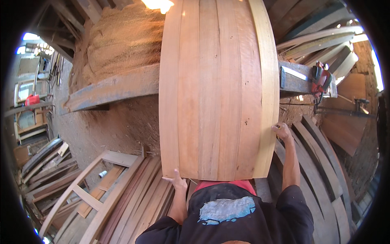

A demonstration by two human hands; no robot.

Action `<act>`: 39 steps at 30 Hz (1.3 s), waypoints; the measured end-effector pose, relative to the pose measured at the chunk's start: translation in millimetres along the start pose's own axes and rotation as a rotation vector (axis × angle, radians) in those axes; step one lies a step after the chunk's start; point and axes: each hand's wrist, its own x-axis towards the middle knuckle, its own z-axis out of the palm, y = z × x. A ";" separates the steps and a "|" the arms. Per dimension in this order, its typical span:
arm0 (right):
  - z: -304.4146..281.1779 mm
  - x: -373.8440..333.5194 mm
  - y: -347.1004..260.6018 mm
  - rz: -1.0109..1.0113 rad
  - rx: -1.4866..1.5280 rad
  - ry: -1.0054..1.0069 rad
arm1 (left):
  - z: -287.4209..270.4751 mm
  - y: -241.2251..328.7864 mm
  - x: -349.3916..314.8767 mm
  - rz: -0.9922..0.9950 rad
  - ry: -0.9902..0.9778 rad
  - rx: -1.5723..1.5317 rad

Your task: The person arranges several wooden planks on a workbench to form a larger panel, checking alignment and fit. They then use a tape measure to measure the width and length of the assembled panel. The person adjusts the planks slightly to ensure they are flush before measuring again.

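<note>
Right hand (282, 131) pinches the right edge of the wooden panel (219, 89), fingers curled; left hand (177, 181) at its near left corner, fingers spread, can't tell if it's clamping. Panel (side-by-side strips, palest on the right) is directly in front of the torso, crossing over a dusty beam (118, 86). Red power tool (321, 78) at beam's right end, sawdust heap (126, 40) beyond its left part. Wooden frame (87, 197) lower left, curved planks (319, 162) lower right

The upper edge crops the wooden panel (209, 89), which hides part of a beam (115, 88).
</note>
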 end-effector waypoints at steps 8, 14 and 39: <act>11.9 0.1 -17.4 0.112 -0.033 0.064 | 17.3 -20.8 -21.5 -0.207 -0.349 -0.358; 23.7 2.6 7.9 0.098 -0.128 0.145 | 10.2 -25.2 2.3 -0.176 -0.394 -0.403; 50.1 -17.9 -69.0 0.360 -0.067 0.052 | -0.3 27.9 51.8 -0.010 -0.479 -0.275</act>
